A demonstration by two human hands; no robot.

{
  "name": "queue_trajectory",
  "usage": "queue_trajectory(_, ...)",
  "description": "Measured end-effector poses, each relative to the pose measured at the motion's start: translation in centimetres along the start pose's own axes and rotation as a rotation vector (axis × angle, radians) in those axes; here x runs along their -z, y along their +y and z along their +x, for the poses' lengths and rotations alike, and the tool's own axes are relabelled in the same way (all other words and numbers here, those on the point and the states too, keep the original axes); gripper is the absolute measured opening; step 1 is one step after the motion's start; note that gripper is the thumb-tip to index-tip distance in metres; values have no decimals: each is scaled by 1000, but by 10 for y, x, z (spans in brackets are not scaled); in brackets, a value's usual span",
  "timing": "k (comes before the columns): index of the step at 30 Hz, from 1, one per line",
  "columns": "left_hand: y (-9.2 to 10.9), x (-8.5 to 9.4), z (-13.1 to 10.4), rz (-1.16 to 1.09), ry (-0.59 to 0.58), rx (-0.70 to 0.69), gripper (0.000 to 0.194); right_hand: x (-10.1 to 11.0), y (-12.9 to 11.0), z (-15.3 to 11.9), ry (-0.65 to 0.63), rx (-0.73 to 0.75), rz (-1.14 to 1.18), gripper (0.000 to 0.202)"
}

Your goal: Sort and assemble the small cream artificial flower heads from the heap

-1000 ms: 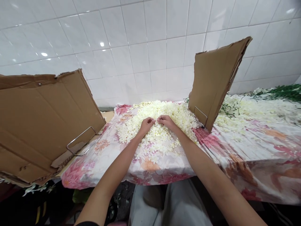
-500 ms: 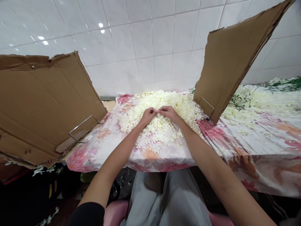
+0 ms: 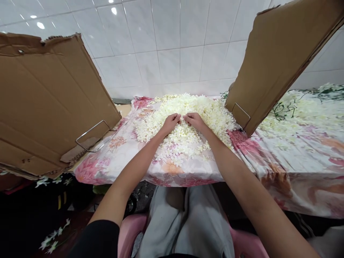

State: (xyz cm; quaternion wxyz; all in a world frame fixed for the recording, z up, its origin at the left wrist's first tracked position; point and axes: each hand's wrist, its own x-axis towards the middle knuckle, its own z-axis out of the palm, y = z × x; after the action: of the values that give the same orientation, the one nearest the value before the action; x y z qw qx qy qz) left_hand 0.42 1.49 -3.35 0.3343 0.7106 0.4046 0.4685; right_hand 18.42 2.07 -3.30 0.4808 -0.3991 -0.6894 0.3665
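A wide pile of small white-yellow flowers (image 3: 185, 138) lies on a floral tablecloth (image 3: 118, 161). Over the middle of the pile, my left hand (image 3: 172, 122) has its fingers pressed together. My right hand (image 3: 194, 120) is beside it, also with thumb and fingers pinched. A narrow gap separates the two sets of fingertips. Whatever either hand pinches is too small to make out against the flowers.
Upright cardboard sheets with wire bookends stand on the left (image 3: 53, 107) and right (image 3: 279, 57). Beyond the right sheet lie more white flowers (image 3: 309, 111) with green stems. A tiled wall (image 3: 166, 64) rises behind the table.
My hands have moved slightly apart; their fingertips met before and now have a small gap between them. The camera view has tilted down a little.
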Motion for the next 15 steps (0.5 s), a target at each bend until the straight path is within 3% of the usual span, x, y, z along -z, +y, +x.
queue_trajectory(4, 2, 0, -1, -34, 16, 9, 72, 3, -7, -2, 1, -29, 40, 62)
queue_trajectory(9, 13, 11, -2, -59, 27, -23, 66, 16, -16, -6, -140, -22, -58, 62)
queue_trajectory(15, 25, 32, 2, -74, 208, 41, 55, 19, -19, -9, -141, 78, -148, 57)
